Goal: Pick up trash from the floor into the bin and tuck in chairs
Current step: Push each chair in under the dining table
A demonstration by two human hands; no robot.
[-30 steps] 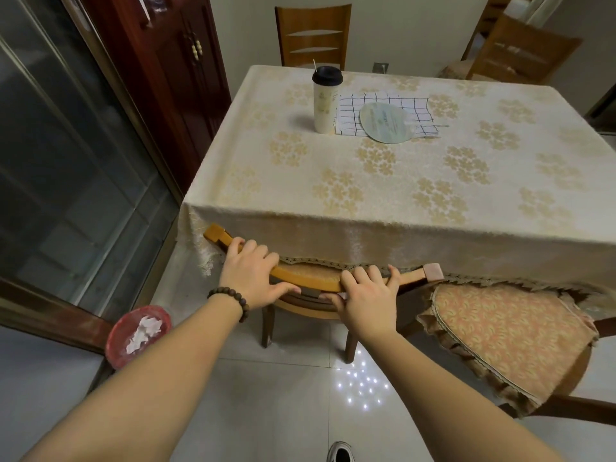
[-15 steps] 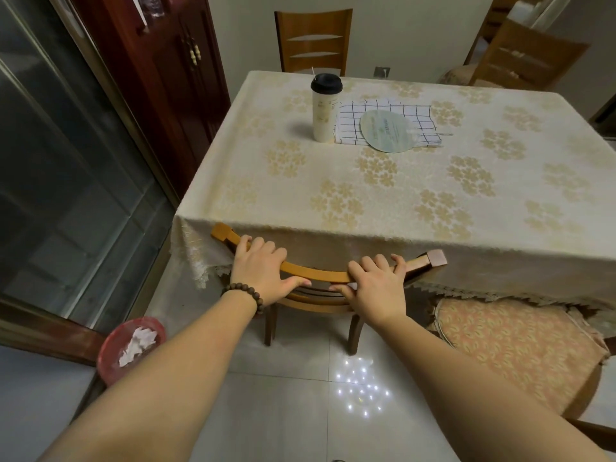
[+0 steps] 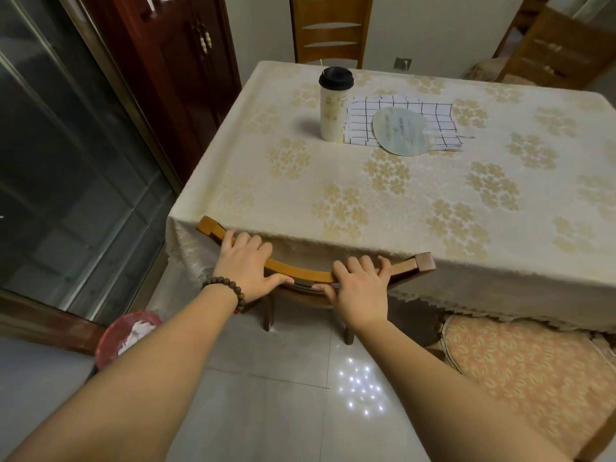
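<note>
Chair [image 3: 310, 278] is being held by its curved top rail, which is running left to right along the table edge [image 3: 300, 240]. Left hand [image 3: 248, 270] and right hand [image 3: 361, 288] are both being curled over the rail, fingers bent on top, thumbs underneath. Seat is being hidden under the tablecloth, straight ahead of the fingers.

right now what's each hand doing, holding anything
Left hand: grips the chair's top rail, fingers over it.
Right hand: grips the same rail, fingers curled over it.
</note>
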